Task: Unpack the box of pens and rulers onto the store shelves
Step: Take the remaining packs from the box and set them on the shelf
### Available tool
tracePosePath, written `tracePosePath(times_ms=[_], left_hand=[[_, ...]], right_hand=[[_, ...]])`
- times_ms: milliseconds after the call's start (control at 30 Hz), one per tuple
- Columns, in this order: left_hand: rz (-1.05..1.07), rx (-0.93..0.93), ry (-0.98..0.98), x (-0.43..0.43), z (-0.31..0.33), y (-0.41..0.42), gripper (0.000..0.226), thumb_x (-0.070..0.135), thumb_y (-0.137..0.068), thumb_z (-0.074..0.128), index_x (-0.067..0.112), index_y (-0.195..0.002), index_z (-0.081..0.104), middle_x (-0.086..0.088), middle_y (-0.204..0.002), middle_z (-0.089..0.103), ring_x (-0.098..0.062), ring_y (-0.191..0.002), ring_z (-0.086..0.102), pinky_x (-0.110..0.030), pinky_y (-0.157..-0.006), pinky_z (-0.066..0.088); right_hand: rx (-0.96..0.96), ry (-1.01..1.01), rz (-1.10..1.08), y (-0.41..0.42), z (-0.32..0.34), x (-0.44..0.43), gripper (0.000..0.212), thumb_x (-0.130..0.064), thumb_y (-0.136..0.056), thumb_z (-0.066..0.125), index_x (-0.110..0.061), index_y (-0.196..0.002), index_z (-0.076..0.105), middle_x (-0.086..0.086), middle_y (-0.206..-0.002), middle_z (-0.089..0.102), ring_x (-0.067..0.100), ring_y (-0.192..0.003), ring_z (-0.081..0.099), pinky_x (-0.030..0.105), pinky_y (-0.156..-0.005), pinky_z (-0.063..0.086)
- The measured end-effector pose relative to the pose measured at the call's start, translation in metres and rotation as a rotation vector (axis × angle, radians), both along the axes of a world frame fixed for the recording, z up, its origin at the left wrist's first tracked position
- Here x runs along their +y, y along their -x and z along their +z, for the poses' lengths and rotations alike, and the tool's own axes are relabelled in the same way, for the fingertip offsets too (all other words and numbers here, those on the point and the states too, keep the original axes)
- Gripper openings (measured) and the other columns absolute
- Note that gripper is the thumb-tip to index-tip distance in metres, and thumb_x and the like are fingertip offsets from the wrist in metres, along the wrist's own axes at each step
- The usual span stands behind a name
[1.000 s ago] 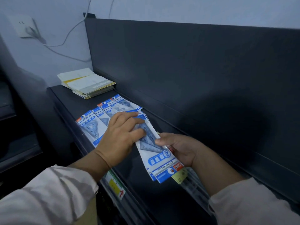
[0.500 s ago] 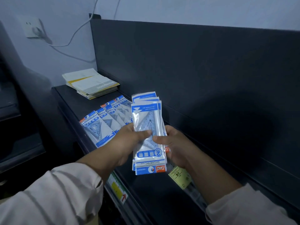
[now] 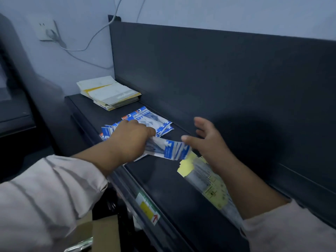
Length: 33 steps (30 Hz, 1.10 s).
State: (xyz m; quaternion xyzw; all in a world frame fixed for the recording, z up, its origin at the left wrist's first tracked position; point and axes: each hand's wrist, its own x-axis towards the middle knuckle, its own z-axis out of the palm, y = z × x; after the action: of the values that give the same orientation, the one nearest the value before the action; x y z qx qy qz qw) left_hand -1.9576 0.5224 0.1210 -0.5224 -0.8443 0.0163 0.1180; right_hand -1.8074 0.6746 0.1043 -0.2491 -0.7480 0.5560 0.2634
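Observation:
My left hand grips a small stack of blue-and-white ruler packs, held low and flat over the dark shelf. More ruler packs lie fanned on the shelf behind and to the left of that hand. My right hand hovers just right of the held stack, fingers spread and relaxed, its thumb close to the stack's end; I cannot tell if it touches. Under my right forearm lie clear packs with yellow labels.
A pile of paper booklets sits at the shelf's far left end. A tall dark back panel rises behind the shelf. A price label is on the shelf's front rail. A cardboard box shows below.
The stack, held upright in both hands before, is now turned flat and lowered toward the shelf in my left hand alone. My right hand has let go and opened.

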Motion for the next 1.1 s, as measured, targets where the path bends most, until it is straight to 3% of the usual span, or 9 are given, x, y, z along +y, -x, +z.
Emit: tracePosePath(times_ms=[133, 267, 333, 400, 533, 633, 767, 1000, 1100], left_hand=[[-0.063, 0.109, 0.087, -0.013, -0.001, 0.009, 0.031, 0.020, -0.087, 0.049, 0.033, -0.114, 0.055, 0.005, -0.106, 0.062, -0.021, -0.108, 0.048, -0.038, -0.101, 0.026], [-0.115, 0.030, 0.011, -0.025, -0.001, 0.018, 0.026, 0.020, -0.084, 0.050, 0.029, -0.107, 0.057, 0.005, -0.096, 0.063, -0.018, -0.110, 0.047, -0.042, -0.110, 0.013], [-0.127, -0.006, -0.064, -0.034, -0.001, 0.027, 0.031, 0.021, -0.082, 0.053, 0.030, -0.111, 0.055, 0.005, -0.098, 0.061, -0.019, -0.112, 0.046, -0.042, -0.110, 0.009], [-0.128, -0.057, -0.199, -0.046, -0.003, 0.038, 0.045, 0.025, -0.082, 0.059, 0.030, -0.126, 0.049, 0.003, -0.115, 0.057, -0.019, -0.122, 0.041, -0.041, -0.109, 0.006], [-0.007, -0.216, -0.326, -0.069, -0.016, 0.061, 0.072, 0.032, -0.084, 0.064, 0.023, -0.146, 0.029, 0.001, -0.148, 0.033, -0.021, -0.137, 0.028, -0.039, -0.112, 0.019], [0.108, -0.370, -0.288, -0.082, -0.040, 0.076, 0.071, 0.029, -0.085, 0.063, 0.016, -0.146, 0.029, -0.007, -0.148, 0.034, -0.027, -0.135, 0.033, -0.041, -0.109, 0.030], [0.164, -0.480, -0.174, -0.088, -0.068, 0.086, 0.066, 0.027, -0.088, 0.057, 0.015, -0.146, 0.027, -0.006, -0.146, 0.035, -0.026, -0.134, 0.034, -0.041, -0.107, 0.034], [0.193, -0.510, -0.172, -0.066, -0.089, 0.105, 0.061, 0.039, -0.094, 0.049, 0.022, -0.148, 0.024, -0.004, -0.154, 0.025, -0.022, -0.141, 0.022, -0.034, -0.113, 0.026], [0.251, -0.580, -0.084, -0.054, -0.099, 0.108, 0.064, 0.051, -0.093, 0.043, 0.027, -0.148, 0.022, -0.005, -0.158, 0.015, -0.024, -0.144, 0.014, -0.039, -0.116, 0.020]], right_hand=[[-0.297, -0.363, 0.177, 0.020, 0.002, -0.032, 0.061, -0.028, -0.072, 0.082, -0.027, -0.127, 0.056, -0.014, -0.122, 0.057, 0.002, -0.113, 0.053, 0.024, -0.098, 0.042], [-0.474, -0.595, 0.260, 0.042, -0.003, -0.064, 0.026, -0.027, -0.076, 0.074, -0.025, -0.101, 0.064, -0.007, -0.090, 0.067, 0.012, -0.083, 0.062, 0.027, -0.071, 0.047], [-0.452, -0.570, 0.214, 0.052, -0.007, -0.072, 0.011, -0.020, -0.081, 0.068, -0.025, -0.088, 0.061, -0.007, -0.079, 0.062, 0.013, -0.075, 0.058, 0.026, -0.062, 0.041], [-0.416, -0.406, 0.181, 0.059, -0.008, -0.078, 0.015, -0.016, -0.083, 0.068, -0.027, -0.081, 0.059, -0.009, -0.073, 0.060, 0.009, -0.069, 0.055, 0.024, -0.059, 0.042], [-0.392, -0.124, 0.051, 0.075, -0.016, -0.080, 0.012, -0.014, -0.084, 0.071, -0.020, -0.087, 0.061, 0.008, -0.087, 0.069, 0.023, -0.077, 0.067, 0.034, -0.070, 0.056], [-0.395, -0.027, -0.031, 0.089, -0.023, -0.077, 0.012, -0.015, -0.084, 0.071, -0.019, -0.090, 0.062, 0.013, -0.092, 0.070, 0.030, -0.081, 0.069, 0.049, -0.076, 0.058], [-0.417, 0.042, 0.004, 0.117, -0.028, -0.071, 0.016, -0.013, -0.085, 0.069, -0.015, -0.099, 0.062, 0.012, -0.094, 0.069, 0.029, -0.083, 0.070, 0.048, -0.078, 0.058], [-0.446, -0.178, 0.196, 0.192, -0.049, -0.051, 0.025, -0.026, -0.084, 0.070, -0.017, -0.105, 0.060, 0.000, -0.097, 0.065, 0.015, -0.086, 0.063, 0.028, -0.075, 0.050], [-0.602, -0.465, 0.224, 0.207, -0.068, -0.039, 0.035, -0.041, -0.089, 0.058, -0.016, -0.114, 0.059, 0.001, -0.109, 0.061, 0.022, -0.102, 0.055, 0.033, -0.083, 0.045]])
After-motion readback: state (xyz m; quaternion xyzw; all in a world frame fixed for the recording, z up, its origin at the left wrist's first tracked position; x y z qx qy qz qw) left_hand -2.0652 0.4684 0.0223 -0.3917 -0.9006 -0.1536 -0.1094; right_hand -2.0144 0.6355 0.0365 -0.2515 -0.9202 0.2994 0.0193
